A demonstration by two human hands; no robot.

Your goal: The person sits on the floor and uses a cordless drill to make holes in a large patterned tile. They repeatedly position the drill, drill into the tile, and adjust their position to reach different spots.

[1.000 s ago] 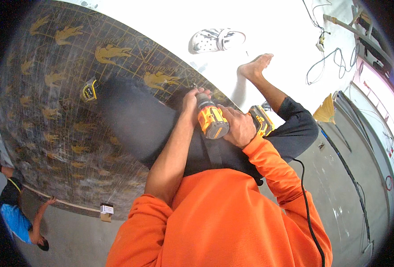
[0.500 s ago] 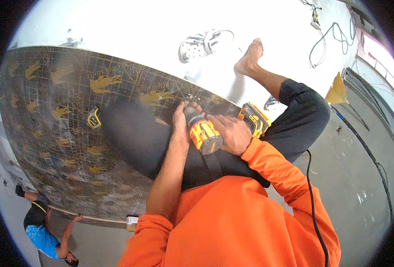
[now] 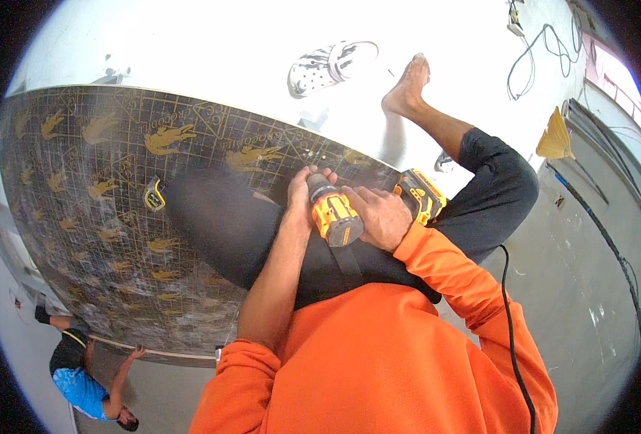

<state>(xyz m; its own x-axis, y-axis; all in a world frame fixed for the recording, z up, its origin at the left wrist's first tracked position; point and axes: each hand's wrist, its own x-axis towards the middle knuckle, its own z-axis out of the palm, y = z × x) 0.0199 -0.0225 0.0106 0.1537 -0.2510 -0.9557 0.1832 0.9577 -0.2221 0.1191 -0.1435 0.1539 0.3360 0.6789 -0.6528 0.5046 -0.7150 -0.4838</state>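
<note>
Head view: you hold a yellow-and-black cordless drill [image 3: 336, 218].
Right hand [image 3: 382, 217]: encloses the handle.
Left hand [image 3: 299, 192]: grasps the dark chuck [image 3: 319, 187].
Dark gold-printed panel [image 3: 92, 217]: extends to your left.

Your left forearm [image 3: 271, 282], bare below its bunched sleeve [image 3: 237, 376], is slanting up from the lower middle of the frame, leaning slightly rightward. Your left hand [image 3: 300, 194] is curling in a closed hold near the centre, its fingertips showing at its upper right. Your right forearm [image 3: 447, 267], sleeved to the wrist, is slanting up and left from the lower right. Your right hand [image 3: 384, 217] is gripping just right of centre, its back facing upward, its fingers pointing leftward. Your left knee [image 3: 204, 206] is pointing left, your right knee [image 3: 512, 184] right, and your bare right foot [image 3: 408, 83] is lying in the upper right.
</note>
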